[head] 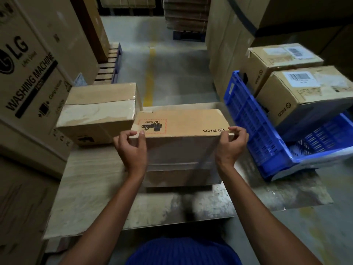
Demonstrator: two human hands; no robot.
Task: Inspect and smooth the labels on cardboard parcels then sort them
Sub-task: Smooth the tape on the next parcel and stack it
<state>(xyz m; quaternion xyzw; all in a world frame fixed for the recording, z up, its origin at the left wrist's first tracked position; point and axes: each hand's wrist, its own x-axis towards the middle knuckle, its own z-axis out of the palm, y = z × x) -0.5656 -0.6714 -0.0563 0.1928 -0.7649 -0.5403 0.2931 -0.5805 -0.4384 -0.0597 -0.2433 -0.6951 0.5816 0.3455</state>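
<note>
Warehouse aisle here, grey concrete floor with a worn yellow line running down it, tall stacked cartons on both sides. The work surface is a low table with a pale wood-grain top, scuffed and stained near the front edge.

The parcel sits in the middle of the table, plain brown cardboard, boxy, with PICO printed on top and a red dashed UN 3481 mark. The left hand and right hand each pinch a near top corner of it, fingers curled over the edge.

Just left of it, touching, is a taped box with shiny, wrinkly tape. To the right there's a tipped blue plastic crate with lattice walls, and two PICO boxes with white barcode labels at it; can't tell if they're properly inside. A big LG washing machine carton stands on the left, with a slatted pallet behind it.
</note>
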